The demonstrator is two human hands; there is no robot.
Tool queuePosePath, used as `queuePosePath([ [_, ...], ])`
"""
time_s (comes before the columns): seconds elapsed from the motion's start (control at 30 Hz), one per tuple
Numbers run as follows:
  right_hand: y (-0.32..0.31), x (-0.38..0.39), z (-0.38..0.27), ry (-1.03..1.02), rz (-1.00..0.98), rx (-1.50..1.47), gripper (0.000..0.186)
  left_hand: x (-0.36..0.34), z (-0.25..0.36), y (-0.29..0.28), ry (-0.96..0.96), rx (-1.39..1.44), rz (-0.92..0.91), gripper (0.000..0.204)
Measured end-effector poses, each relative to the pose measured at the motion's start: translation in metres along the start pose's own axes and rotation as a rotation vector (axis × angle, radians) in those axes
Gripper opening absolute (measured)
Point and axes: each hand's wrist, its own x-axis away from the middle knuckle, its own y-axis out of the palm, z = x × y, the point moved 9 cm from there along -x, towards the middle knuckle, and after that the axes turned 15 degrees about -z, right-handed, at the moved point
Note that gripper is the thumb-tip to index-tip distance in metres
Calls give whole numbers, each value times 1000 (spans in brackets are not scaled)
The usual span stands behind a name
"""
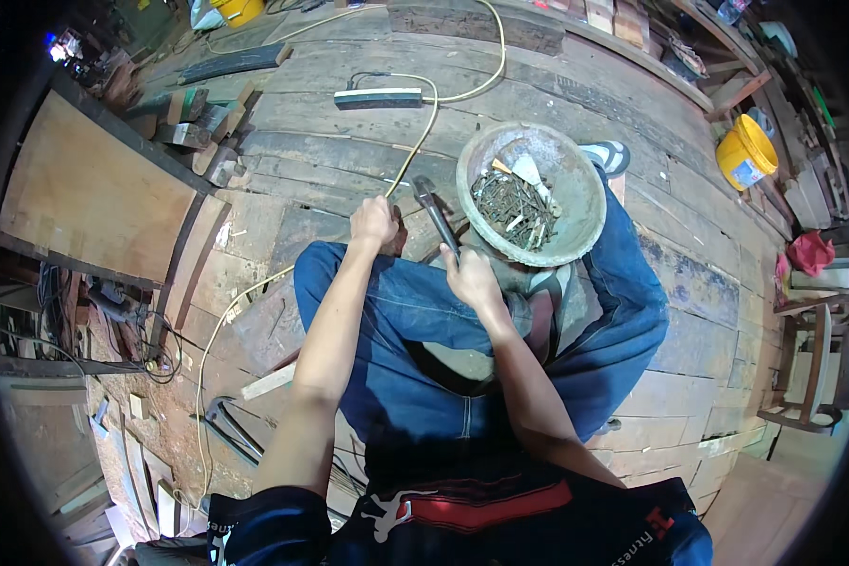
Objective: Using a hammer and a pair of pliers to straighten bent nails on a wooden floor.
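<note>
My right hand (474,279) is wrapped round the dark handle of a hammer (436,213), its head tilted up and away from me, to the left. Left of it, my left hand (375,223) is closed in a fist near the floor by my knee; whatever it may hold is hidden. Just right of the hammer stands a wide, worn bowl (583,189) between my bent legs. Inside the bowl lies a heap of nails (514,208), with a pale, flat-bladed tool (528,172) on top.
A pale cord (423,137) runs past my left hand, near a power strip (377,98) on the plank floor. Wood offcuts (191,123) lie far left, above a large framed panel (99,179). A yellow bucket (747,153) stands right. A wooden frame (814,363) lies beyond my right side.
</note>
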Motion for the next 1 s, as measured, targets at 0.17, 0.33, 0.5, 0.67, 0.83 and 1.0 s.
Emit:
queuePosePath([
  [0.17, 6, 0, -2, 5, -24, -16, 51, 2, -4, -2, -38, -1, 10, 20],
  [0.33, 6, 1, -5, -16, -27, -40, 53, 9, -2, -6, -56, -15, 79, 18],
  [0.5, 6, -1, -4, 38, -34, 26, 55, 7, -1, -4, -16, 24, 36, 21],
  [0.67, 7, 0, -3, 20, -55, -54, 55, 4, -8, -2, -70, -9, 57, 20],
  [0.83, -3, 5, -6, -25, 30, -43, 51, 3, -8, -3, -76, -7, 50, 24],
  [1.0, 5, 1, -1, 75, -74, 41, 51, 2, -6, -2, -63, -6, 22, 29],
])
